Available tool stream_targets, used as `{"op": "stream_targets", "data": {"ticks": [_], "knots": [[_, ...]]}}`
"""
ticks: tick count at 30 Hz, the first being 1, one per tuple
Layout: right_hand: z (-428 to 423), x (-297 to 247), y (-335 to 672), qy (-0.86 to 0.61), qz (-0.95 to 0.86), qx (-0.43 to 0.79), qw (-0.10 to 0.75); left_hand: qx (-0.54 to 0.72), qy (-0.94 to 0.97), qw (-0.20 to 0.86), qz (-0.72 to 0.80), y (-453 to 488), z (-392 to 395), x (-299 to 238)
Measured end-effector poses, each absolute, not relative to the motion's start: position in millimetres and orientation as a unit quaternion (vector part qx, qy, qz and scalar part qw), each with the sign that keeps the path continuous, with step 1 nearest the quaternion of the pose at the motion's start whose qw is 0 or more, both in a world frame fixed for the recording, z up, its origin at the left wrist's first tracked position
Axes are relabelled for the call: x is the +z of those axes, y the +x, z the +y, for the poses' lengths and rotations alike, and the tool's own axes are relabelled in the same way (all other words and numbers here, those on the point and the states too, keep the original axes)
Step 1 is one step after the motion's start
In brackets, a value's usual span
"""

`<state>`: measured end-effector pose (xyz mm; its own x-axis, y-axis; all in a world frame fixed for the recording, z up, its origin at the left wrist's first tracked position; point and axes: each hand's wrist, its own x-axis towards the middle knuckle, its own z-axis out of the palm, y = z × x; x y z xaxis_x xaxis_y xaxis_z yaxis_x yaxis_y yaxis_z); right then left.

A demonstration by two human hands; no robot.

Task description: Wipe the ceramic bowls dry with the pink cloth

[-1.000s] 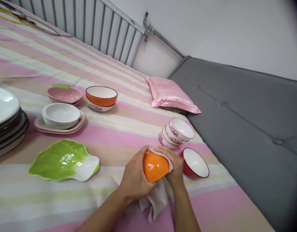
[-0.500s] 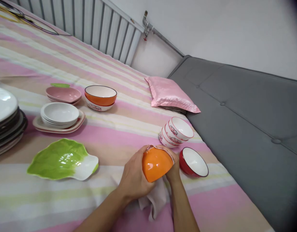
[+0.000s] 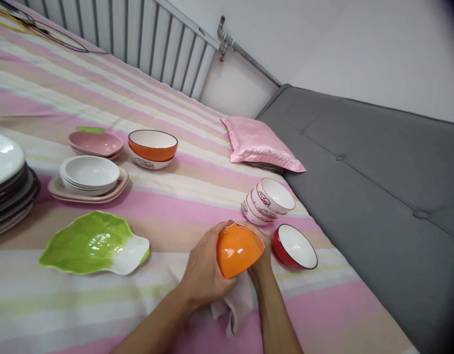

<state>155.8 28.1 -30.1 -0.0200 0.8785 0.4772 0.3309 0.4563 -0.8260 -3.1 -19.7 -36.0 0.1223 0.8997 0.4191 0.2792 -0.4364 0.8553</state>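
My left hand [image 3: 203, 273] grips an orange bowl [image 3: 237, 249] from its left side, holding it tilted with its outside toward me. My right hand [image 3: 262, 259] is mostly behind the bowl, fingers closed on a pale cloth [image 3: 237, 301] that hangs down below the bowl onto the striped bedcover [image 3: 167, 206]. Just to the right lies a red bowl [image 3: 294, 247] with a white inside, tilted on the cover. Behind it leans a stack of white bowls with red patterns [image 3: 270, 201].
On the left lie a green leaf-shaped dish [image 3: 92, 242], a stack of white saucers on a beige plate [image 3: 88, 177], a pink dish [image 3: 96, 144], an orange bowl stacked on a white one [image 3: 152, 148] and a pile of large plates [image 3: 7, 184]. A pink cushion [image 3: 259, 144] and grey sofa [image 3: 378, 187] lie to the right.
The orange bowl has turned slightly in my hands, and my right hand with the cloth has slid further behind it.
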Motion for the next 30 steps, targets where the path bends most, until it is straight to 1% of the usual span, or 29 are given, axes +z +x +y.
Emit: {"op": "stream_targets", "data": {"ticks": [3,6,8,12,15,17,21,30], "knots": [[23,-24,156,-0.452,-0.682,0.228,0.528,0.508,0.690,0.308,0.414,-3,-19,-35],[16,-14,158,-0.456,-0.715,0.177,0.500,0.513,0.689,0.306,0.410,-2,-19,-34],[11,-7,158,-0.450,-0.752,0.101,0.471,0.511,0.685,0.310,0.417,-2,-19,-34],[3,5,150,-0.413,-0.800,-0.089,0.426,0.510,0.671,0.314,0.436,0,-19,-35],[-2,10,140,-0.382,-0.824,-0.166,0.385,0.517,0.667,0.316,0.434,-1,-18,-34],[-4,13,133,-0.368,-0.837,-0.174,0.366,0.513,0.658,0.328,0.442,-2,-17,-32],[-5,14,128,-0.367,-0.845,-0.153,0.357,0.502,0.651,0.340,0.456,-3,-17,-28],[2,9,135,-0.374,-0.834,-0.076,0.399,0.503,0.652,0.347,0.449,-3,-18,-26]]}}
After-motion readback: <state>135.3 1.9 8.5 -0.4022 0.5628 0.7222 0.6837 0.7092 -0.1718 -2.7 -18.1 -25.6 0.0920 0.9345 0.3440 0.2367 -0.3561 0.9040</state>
